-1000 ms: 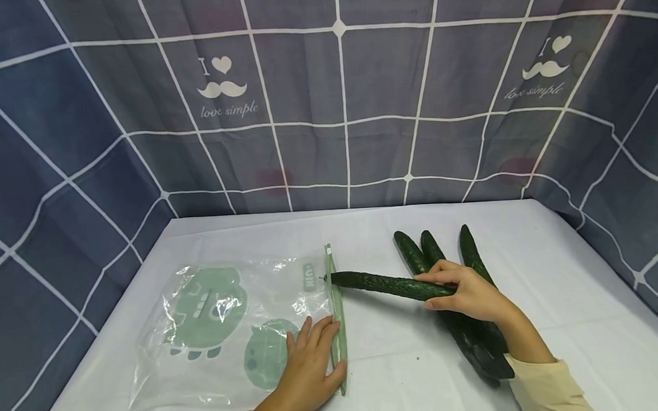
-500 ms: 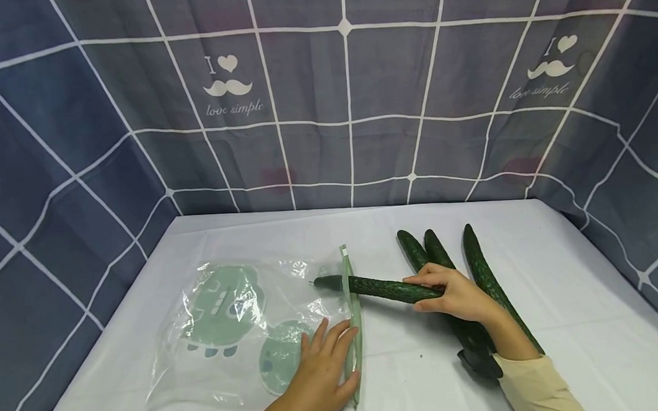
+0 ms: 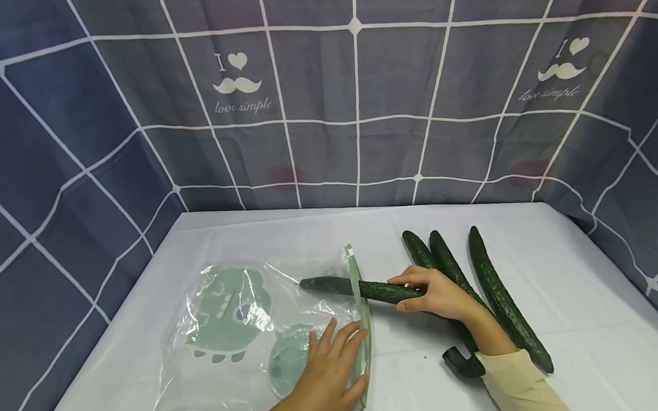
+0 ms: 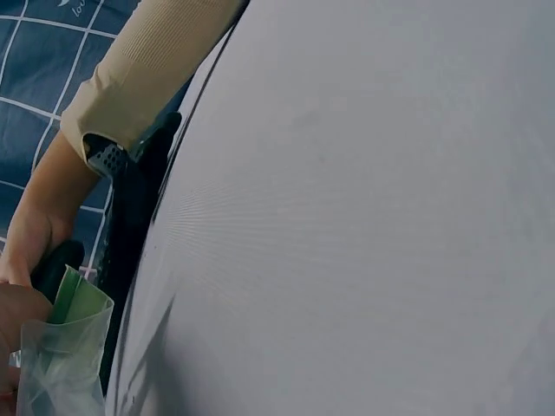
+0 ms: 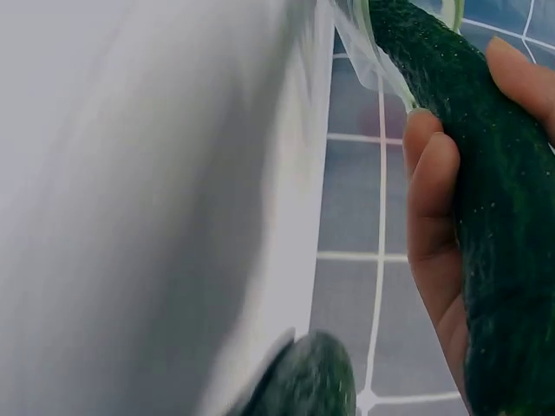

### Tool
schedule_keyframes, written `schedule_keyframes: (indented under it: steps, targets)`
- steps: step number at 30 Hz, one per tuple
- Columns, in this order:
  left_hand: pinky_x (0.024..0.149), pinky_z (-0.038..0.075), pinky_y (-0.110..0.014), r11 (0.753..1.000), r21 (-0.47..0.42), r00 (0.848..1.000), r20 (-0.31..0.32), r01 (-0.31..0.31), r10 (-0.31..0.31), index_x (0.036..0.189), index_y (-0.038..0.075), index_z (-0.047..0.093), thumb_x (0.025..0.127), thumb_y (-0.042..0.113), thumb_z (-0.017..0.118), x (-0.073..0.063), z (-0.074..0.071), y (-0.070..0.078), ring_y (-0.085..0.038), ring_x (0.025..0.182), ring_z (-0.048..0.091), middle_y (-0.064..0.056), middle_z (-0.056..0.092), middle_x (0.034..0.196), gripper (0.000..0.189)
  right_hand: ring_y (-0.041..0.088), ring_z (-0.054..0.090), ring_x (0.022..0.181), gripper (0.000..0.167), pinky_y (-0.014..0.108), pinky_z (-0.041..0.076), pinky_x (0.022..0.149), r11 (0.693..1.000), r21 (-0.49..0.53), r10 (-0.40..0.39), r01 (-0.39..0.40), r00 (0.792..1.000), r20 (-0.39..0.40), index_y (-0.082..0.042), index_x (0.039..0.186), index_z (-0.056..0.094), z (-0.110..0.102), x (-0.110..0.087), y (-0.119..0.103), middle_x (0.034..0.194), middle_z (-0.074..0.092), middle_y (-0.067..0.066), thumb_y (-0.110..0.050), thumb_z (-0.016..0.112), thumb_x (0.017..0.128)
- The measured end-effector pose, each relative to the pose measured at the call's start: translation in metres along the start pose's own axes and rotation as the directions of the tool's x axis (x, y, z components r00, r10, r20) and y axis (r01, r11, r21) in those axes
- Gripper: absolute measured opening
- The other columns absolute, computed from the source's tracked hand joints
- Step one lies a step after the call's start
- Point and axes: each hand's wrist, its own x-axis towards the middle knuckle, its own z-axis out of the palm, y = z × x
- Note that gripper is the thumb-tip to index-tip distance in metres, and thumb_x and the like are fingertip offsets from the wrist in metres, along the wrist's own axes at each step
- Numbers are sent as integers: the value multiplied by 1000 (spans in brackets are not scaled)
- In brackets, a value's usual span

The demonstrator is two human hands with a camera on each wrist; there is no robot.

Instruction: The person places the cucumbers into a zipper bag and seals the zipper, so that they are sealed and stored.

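My right hand (image 3: 440,296) grips a dark green cucumber (image 3: 392,291) between thumb and fingers. The cucumber's far half lies inside a clear zip bag (image 3: 221,388) with green cartoon prints; the near end is hidden under the hand. In the right wrist view, fingers (image 5: 434,186) lie along both sides of the cucumber (image 5: 512,208). My left hand (image 3: 327,376) rests on the bag beside its green zip edge (image 3: 365,315), fingers fairly straight and spread. At the lower left of the left wrist view, part of the bag (image 4: 61,373) shows, with its green edge (image 4: 82,299).
A cucumber (image 3: 504,305) lies at the right on the white tablecloth (image 3: 580,316). Two more cucumbers, one of them (image 3: 455,264) nearer the middle, are partly hidden under the right arm. A black strap (image 3: 462,363) is at the right wrist. Checked cloth (image 3: 326,150) walls the back and sides.
The right hand has moved left, sliding the cucumber farther through the bag's mouth. The left hand has stayed on the bag by the zip edge. The view has shifted slightly.
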Motion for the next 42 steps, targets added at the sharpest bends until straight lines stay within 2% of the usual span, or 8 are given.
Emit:
schedule_keyframes:
  steps: [10, 13, 17, 21, 26, 30, 35, 42]
  targets:
    - [81, 33, -72, 1000, -5, 999, 35, -21, 22, 132, 12, 40, 80, 29, 64, 2, -4, 5, -45, 123, 37, -5, 40, 135, 60, 10, 55, 77, 43, 24, 47, 63, 989, 144, 16, -25, 998, 66, -7, 115, 63, 21, 29, -7, 103, 63, 9, -23, 73, 76]
    - [82, 34, -71, 999, 6, 999, 43, -34, 33, 133, 13, 39, 80, 30, 64, 2, -4, 6, -44, 124, 37, -4, 39, 135, 61, 10, 60, 80, 44, 26, 50, 66, 965, 252, 54, -76, 994, 93, -1, 116, 61, 27, 35, -8, 109, 62, 15, -20, 72, 77]
    - [82, 35, -69, 998, 25, 998, 30, -56, 55, 133, 12, 39, 79, 30, 64, 2, -4, 6, -43, 123, 39, -4, 40, 136, 61, 14, 64, 88, 44, 28, 52, 74, 907, 400, 88, -130, 988, 123, 4, 116, 59, 38, 42, -9, 114, 59, 22, -16, 70, 79]
    - [82, 36, -69, 997, 37, 998, 13, -63, 63, 132, 12, 41, 78, 29, 64, 0, -4, 6, -42, 123, 39, -3, 40, 135, 61, 18, 63, 94, 47, 29, 52, 78, 891, 431, 96, -145, 986, 133, 4, 119, 57, 49, 48, -8, 117, 58, 23, -18, 70, 79]
    - [83, 35, -69, 998, 29, 998, 12, -58, 57, 132, 13, 41, 77, 27, 65, -2, -6, 5, -42, 122, 40, -2, 40, 135, 61, 18, 63, 92, 47, 28, 52, 75, 921, 369, 86, -128, 988, 127, 4, 120, 56, 61, 56, -7, 115, 59, 23, -17, 69, 80]
    - [82, 35, -70, 999, 15, 998, 26, -52, 52, 132, 11, 41, 78, 26, 64, -2, -4, 4, -43, 122, 40, -3, 40, 135, 60, 16, 62, 91, 46, 26, 50, 73, 955, 275, 73, -106, 989, 125, 3, 116, 59, 69, 58, -8, 108, 63, 19, -19, 72, 77]
    - [82, 35, -70, 999, 14, 998, 45, -43, 42, 132, 11, 40, 78, 26, 63, -1, -1, 2, -44, 123, 39, -4, 40, 134, 60, 23, 64, 93, 42, 26, 49, 74, 990, 139, 29, -39, 997, 75, 0, 111, 63, 74, 58, -10, 106, 66, 15, -18, 74, 74]
    - [82, 34, -71, 1000, 0, 999, 36, -28, 28, 131, 11, 40, 78, 26, 64, 0, 1, 0, -44, 122, 39, -5, 40, 134, 60, 22, 66, 87, 37, 23, 51, 69, 997, -53, -54, 56, 998, 39, -2, 108, 65, 73, 56, -16, 102, 68, 13, -11, 74, 73]
